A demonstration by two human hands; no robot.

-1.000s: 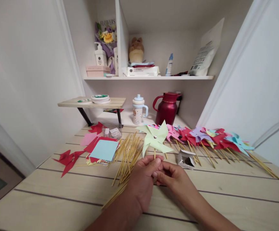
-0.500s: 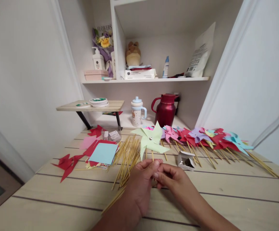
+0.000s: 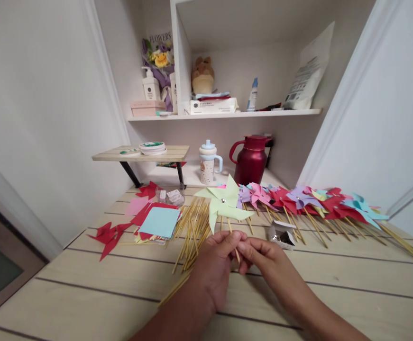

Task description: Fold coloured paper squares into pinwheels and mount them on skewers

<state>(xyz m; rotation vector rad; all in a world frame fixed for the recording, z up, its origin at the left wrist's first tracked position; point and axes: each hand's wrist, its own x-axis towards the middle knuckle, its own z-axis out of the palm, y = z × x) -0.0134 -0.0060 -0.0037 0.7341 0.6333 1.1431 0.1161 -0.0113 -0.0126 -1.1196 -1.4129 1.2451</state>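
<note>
Left hand is pinching stick thumb-to-finger; right hand is gripping alongside, fingers curled | pale green pinwheel is sitting atop stick, beyond hands | risk: uneven twisting could be cracking stick; leftward drifting, snagging blades on bamboo bundle.

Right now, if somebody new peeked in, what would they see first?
Probably the pale green paper pinwheel, front and centre, its stick held by the left hand and right hand. Next might come the colourful pinwheels lying along the right, then the shiny red thermos jug behind.
</note>
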